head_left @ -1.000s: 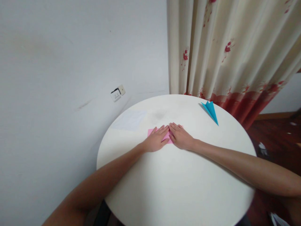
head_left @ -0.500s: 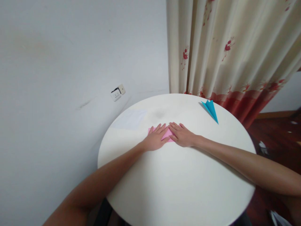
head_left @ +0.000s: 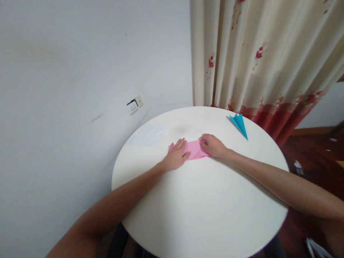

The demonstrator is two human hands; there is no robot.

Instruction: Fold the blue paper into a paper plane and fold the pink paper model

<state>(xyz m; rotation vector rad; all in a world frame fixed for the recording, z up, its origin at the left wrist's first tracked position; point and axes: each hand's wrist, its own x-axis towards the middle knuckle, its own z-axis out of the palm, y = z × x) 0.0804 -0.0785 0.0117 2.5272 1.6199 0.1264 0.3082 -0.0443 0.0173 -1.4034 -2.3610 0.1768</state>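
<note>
A folded pink paper (head_left: 195,149) lies flat near the middle of the round white table (head_left: 204,200). My left hand (head_left: 176,156) rests palm down on the paper's left end, fingers spread. My right hand (head_left: 213,145) sits at the paper's right end with fingers curled over its edge; whether it pinches the paper or just presses it is unclear. The pink strip between the two hands is uncovered.
A blue paper plane (head_left: 240,124) lies at the table's far right edge. A white sheet (head_left: 149,135) lies at the far left of the table. A flowered curtain (head_left: 263,57) hangs behind, and a wall socket (head_left: 133,105) is on the left wall.
My hands, which met fingertip to fingertip over the pink paper, have slid apart. The right hand went rightward and curled; more pink paper now shows between them.
</note>
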